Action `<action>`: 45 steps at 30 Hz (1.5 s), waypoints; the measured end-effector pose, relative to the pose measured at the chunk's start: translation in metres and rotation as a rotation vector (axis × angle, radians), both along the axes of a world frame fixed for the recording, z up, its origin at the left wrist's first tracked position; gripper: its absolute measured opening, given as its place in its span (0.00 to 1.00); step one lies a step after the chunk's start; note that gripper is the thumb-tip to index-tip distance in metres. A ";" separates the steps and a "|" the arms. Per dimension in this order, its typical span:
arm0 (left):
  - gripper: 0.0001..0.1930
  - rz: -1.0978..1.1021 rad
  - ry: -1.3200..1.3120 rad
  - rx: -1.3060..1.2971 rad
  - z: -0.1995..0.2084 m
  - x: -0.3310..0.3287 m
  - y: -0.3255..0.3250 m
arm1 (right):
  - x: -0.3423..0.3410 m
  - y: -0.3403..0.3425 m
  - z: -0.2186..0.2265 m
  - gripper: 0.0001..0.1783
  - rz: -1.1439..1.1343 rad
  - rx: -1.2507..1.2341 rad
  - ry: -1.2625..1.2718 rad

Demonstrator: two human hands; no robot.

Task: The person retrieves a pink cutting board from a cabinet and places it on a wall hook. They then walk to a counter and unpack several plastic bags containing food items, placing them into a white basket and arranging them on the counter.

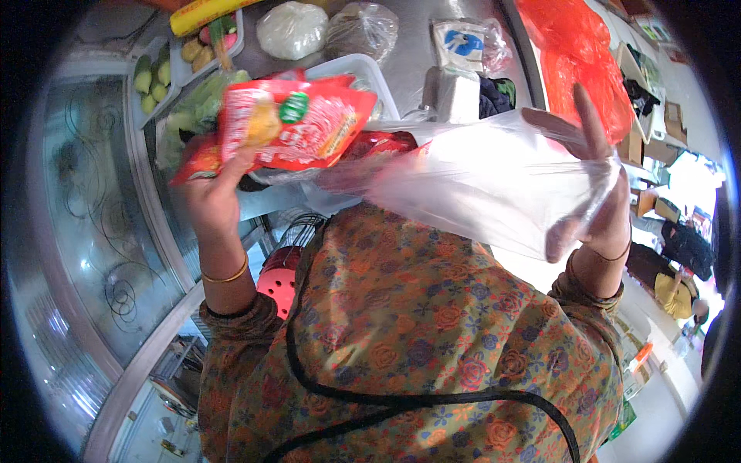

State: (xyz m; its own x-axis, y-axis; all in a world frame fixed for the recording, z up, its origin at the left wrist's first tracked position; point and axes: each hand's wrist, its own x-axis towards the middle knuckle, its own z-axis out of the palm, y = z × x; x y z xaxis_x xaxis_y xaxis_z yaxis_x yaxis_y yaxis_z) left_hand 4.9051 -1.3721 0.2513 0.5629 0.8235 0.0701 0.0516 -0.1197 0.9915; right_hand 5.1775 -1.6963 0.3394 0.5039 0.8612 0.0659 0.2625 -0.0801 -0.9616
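Note:
My left hand (216, 199) is closed on red food packets (309, 127) with a green round mark, held up over the counter on the left. On the right, my right hand (606, 197) has its fingers spread wide, with a clear plastic bag (478, 185) stretched over and against them. The bag reaches across in front of me toward the packets. Another dark red packet (378, 147) shows beside its left end; whether it lies inside the bag I cannot tell. The packets and bag hide part of a white plastic tub (378, 77).
Trays of vegetables (204, 54) and green produce (154, 81) stand at the back left. Tied clear bags (292, 31) sit on the metal counter (417, 38). Right of them are a white block-shaped pack (457, 96) and red plastic bags (571, 46). A glass-paned door (100, 185) borders the left.

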 end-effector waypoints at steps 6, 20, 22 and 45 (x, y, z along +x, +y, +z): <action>0.12 0.160 0.210 0.109 -0.018 -0.062 0.000 | -0.030 0.008 0.006 0.87 -0.171 0.169 0.081; 0.09 -0.006 0.000 -0.331 -0.152 -0.044 -0.047 | 0.039 -0.013 0.122 0.87 -0.230 0.442 -0.246; 0.15 -0.158 0.147 -0.164 -0.172 -0.038 -0.053 | 0.044 -0.018 0.139 0.87 -0.243 0.435 -0.289; 0.15 0.371 -0.008 0.464 -0.030 -0.025 -0.008 | 0.003 0.101 0.029 0.87 0.310 -0.020 -0.273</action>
State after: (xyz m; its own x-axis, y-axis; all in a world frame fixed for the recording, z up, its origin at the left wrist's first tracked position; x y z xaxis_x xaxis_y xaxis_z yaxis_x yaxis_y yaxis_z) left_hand 4.8804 -1.3804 0.2208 0.2411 0.8475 0.4729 0.1652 -0.5160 0.8405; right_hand 5.1810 -1.5954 0.3680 0.1864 0.9721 0.1425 0.5227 0.0247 -0.8522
